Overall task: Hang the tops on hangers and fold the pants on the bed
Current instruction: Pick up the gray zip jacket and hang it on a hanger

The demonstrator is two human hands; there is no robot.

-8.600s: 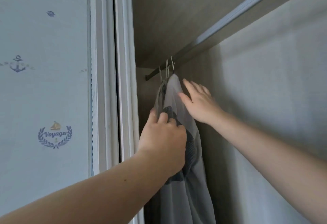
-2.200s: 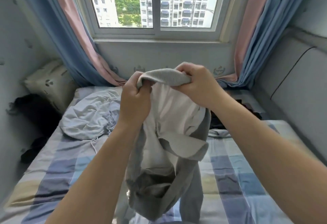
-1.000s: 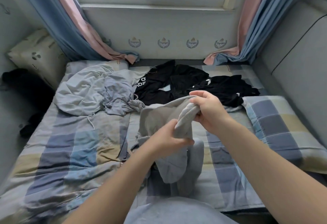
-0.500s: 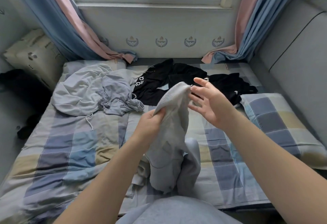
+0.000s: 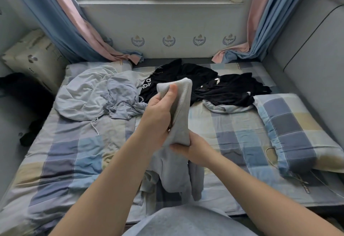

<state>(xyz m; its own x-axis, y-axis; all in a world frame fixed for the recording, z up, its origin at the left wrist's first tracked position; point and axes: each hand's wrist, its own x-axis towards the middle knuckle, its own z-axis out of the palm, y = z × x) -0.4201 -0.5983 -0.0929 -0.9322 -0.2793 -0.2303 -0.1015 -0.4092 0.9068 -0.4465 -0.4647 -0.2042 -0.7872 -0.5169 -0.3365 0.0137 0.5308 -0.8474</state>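
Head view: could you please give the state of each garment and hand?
Grey pants: held up, bunched, lower end on bed.
Left hand: grips their ribbed end.
Right hand: grips them lower down.
Black clothes: crumpled on bed.
Hoodie: crumpled on bed.
Curtains: drawn open.

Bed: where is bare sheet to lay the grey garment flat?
The widest free patch is the near-left of the bed, bordered by the pale hoodie heap beyond and the left hand and its forearm. A narrower strip lies between the right hand and the checked pillow, below the black clothes. The far end is crowded. Both hands grip the grey garment.
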